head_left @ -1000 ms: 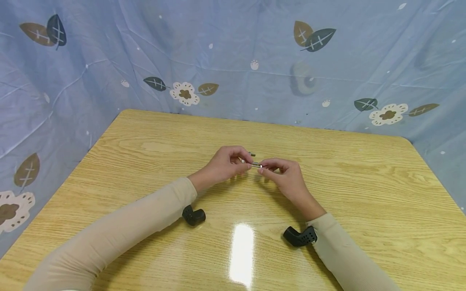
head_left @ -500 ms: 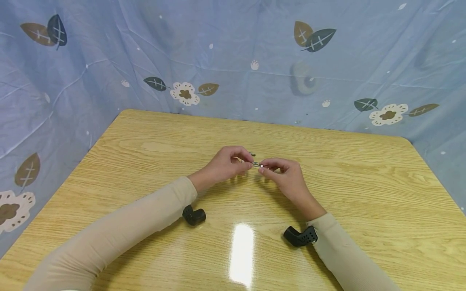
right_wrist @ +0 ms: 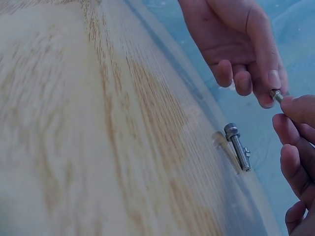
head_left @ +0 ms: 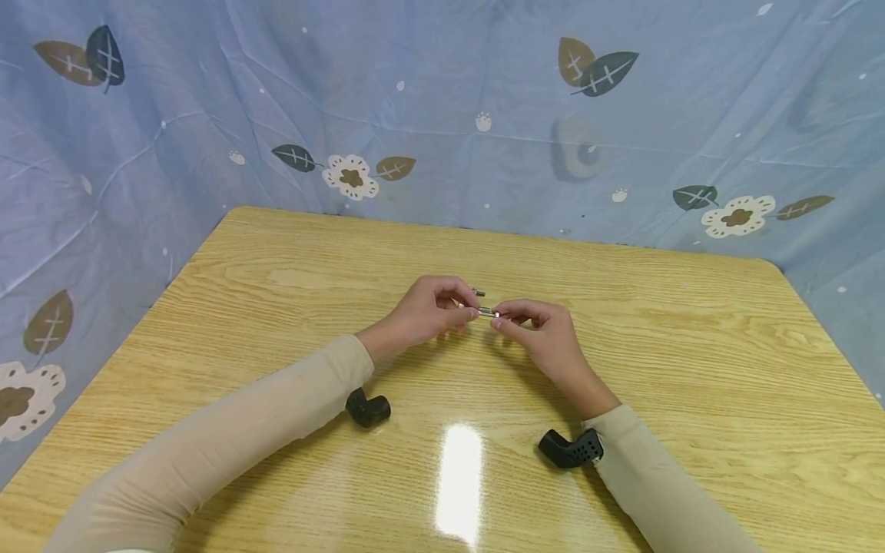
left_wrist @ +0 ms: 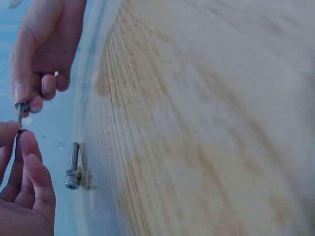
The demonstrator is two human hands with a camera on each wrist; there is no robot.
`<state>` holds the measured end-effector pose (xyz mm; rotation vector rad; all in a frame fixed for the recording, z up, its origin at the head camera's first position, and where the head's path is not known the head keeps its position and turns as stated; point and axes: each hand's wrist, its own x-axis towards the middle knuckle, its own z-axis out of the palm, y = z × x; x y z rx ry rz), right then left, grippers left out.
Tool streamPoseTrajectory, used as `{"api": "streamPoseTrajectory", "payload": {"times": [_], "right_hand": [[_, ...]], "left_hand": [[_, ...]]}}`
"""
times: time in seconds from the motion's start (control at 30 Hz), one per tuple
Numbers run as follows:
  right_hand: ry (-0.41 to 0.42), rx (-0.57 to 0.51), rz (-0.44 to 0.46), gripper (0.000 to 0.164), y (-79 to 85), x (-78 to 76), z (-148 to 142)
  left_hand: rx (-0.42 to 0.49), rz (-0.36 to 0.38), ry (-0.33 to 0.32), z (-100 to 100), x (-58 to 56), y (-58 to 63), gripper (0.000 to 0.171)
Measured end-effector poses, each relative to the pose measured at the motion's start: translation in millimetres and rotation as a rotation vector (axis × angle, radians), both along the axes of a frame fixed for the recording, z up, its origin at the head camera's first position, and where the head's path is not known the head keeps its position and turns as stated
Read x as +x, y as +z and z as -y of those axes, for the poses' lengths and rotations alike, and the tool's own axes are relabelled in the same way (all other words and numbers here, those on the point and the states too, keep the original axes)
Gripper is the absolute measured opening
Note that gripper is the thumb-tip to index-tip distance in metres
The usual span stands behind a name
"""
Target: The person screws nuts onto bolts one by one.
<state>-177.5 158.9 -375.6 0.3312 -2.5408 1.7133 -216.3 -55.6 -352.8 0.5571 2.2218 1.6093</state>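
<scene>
Both hands meet over the table around a slim metal bolt [head_left: 487,312]. My left hand [head_left: 429,311] pinches one end of it between thumb and fingers. At the other end, the thumb and fingertips of my right hand [head_left: 546,334] pinch a wider metal piece [left_wrist: 21,105], as the left wrist view shows. A short length of the shank [left_wrist: 20,118] shows between the two hands; the fingertips hide the rest. On the table just beyond the left fingers lies a socket-head bolt [right_wrist: 235,140], with a small metal piece [right_wrist: 247,152] beside its shank.
The wood-grain table [head_left: 311,261] is glossy and mirrors a bright light near its front. A blue curtain [head_left: 442,100] with leaves and flowers hangs behind its far edge. Black wrist mounts [head_left: 568,450] stick out from both beige sleeves [head_left: 276,407].
Both hands keep nearly the same place and the same pinch on the bolt; only a very slight shift at the fingertips shows. The bolt on the table has not moved.
</scene>
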Motion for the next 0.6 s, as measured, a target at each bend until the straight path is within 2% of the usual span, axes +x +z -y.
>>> {"api": "streamPoseTrajectory", "payload": {"times": [0.3, 0.6], "right_hand": [[0.015, -0.012, -0.01, 0.017, 0.1, -0.1, 0.4], [-0.003, -0.005, 0.018, 0.02, 1.1, 1.4, 0.0]], "left_hand": [[0.002, -0.036, 0.003, -0.5, -1.1, 0.7, 0.009], [-0.018, 0.017, -0.002, -0.7, 1.1, 1.6, 0.012]]}}
